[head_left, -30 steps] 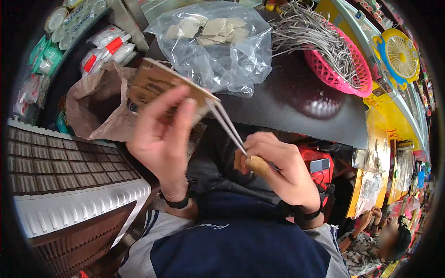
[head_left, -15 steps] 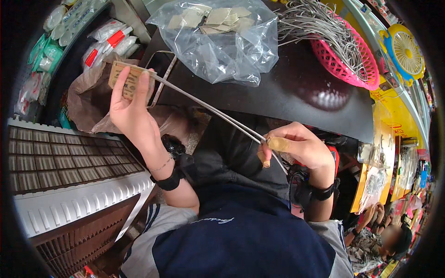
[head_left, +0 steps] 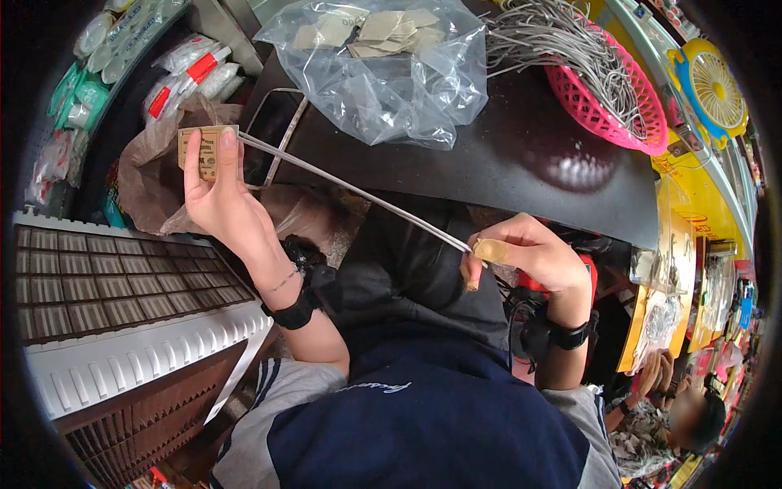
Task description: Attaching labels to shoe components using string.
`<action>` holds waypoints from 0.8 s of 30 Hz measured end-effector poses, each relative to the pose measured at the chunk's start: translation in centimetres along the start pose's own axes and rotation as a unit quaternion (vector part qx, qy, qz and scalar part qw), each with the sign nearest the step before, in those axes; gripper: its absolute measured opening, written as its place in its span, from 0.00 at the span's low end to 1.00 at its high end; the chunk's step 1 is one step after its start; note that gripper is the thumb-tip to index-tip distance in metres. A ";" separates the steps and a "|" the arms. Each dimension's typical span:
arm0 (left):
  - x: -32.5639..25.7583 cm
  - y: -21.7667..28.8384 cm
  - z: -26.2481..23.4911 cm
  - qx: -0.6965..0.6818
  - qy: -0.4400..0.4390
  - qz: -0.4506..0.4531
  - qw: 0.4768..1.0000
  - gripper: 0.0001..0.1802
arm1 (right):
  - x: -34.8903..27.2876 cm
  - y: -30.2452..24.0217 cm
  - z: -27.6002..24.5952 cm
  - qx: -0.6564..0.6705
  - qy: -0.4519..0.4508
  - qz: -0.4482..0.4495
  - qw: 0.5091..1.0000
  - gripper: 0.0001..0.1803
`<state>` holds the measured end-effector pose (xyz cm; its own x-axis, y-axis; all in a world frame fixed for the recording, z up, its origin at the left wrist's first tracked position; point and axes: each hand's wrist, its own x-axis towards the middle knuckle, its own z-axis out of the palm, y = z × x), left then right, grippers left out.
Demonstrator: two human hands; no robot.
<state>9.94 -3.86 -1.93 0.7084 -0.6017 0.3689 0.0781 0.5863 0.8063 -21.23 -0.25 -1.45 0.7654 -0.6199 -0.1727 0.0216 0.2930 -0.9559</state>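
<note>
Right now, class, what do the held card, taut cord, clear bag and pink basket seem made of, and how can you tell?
Card: probably cardboard, matt and brown with straight edges.
Cord: perhaps textile, pale grey and dull; weave too small to tell.
Clear bag: glossy plastic film, crinkled and see-through.
Pink basket: likely moulded plastic, evenly coloured with openwork walls.

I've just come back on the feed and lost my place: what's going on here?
A person's left hand pinches a brown tag between finger and thumb. A pale cord runs straight from it to the right hand, which pinches the other end. Beyond the hands, on the black table, lie a clear bag with pale cards and, to the right, a pink basket of grey strands.
</note>
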 end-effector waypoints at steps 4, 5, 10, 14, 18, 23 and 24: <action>0.1 -0.1 -0.2 -0.011 -0.007 -0.005 1.000 0.24 | -0.1 0.2 -0.2 -0.009 -0.007 -0.004 1.000 0.14; 0.2 -0.2 -0.3 -0.012 -0.007 -0.005 1.000 0.24 | -0.1 0.2 -0.2 -0.009 -0.007 -0.005 1.000 0.14; 0.3 -0.3 -0.5 -0.013 -0.006 -0.010 1.000 0.24 | -0.5 0.2 -0.6 -0.020 0.003 0.005 1.000 0.15; 0.2 -0.2 -0.4 0.010 0.020 -0.021 1.000 0.22 | -0.8 -0.1 -0.8 -0.038 -0.007 0.005 0.999 0.15; 0.2 0.0 -0.3 0.048 0.036 -0.030 0.998 0.20 | -1.2 -0.2 -1.1 -0.070 -0.004 0.035 0.997 0.15; -0.5 0.6 0.8 0.045 0.005 -0.030 0.999 0.20 | -1.7 -1.0 0.0 -0.122 0.011 0.058 0.991 0.14; -0.9 0.8 1.2 0.046 0.007 -0.028 0.999 0.20 | -1.8 -1.2 0.6 -0.122 0.008 0.058 0.991 0.14</action>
<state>8.54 -3.47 -1.09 0.7148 -0.6242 0.3153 0.0536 0.4985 0.8653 -22.24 1.00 0.15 0.7433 -0.6046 -0.2864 -0.2236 0.1789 -0.9581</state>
